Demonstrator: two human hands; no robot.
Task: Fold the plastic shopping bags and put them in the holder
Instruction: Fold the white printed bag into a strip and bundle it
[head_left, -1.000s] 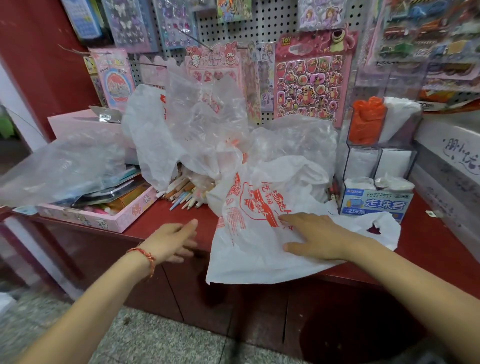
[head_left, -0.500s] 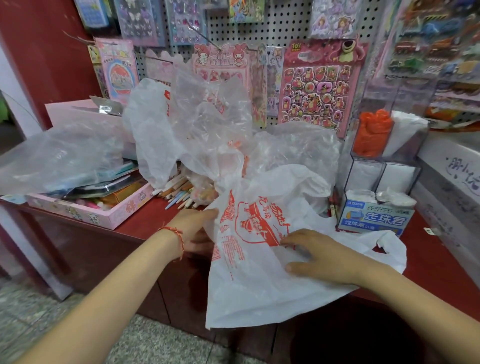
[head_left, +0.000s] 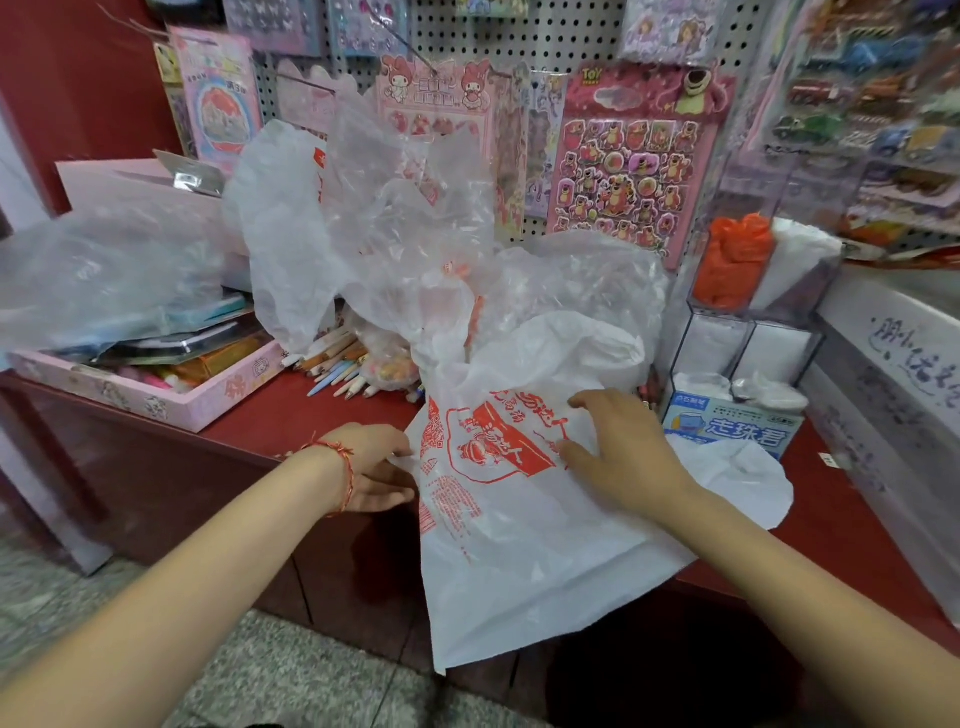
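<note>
The white bag (head_left: 519, 545) drapes over the desk's (head_left: 291, 415) front edge. The right hand (head_left: 623, 452) lies flat on its red print, fingers relaxed. The left hand (head_left: 374, 467) touches the bag's left edge; whether it grips, I cannot tell. Behind lie crumpled clear bags (head_left: 415, 249), and the holder (head_left: 748, 332) stands far right.

Bare red counter (head_left: 291, 421) left; crumpled bags (head_left: 405, 244) and pencils (head_left: 332, 371) behind.
</note>
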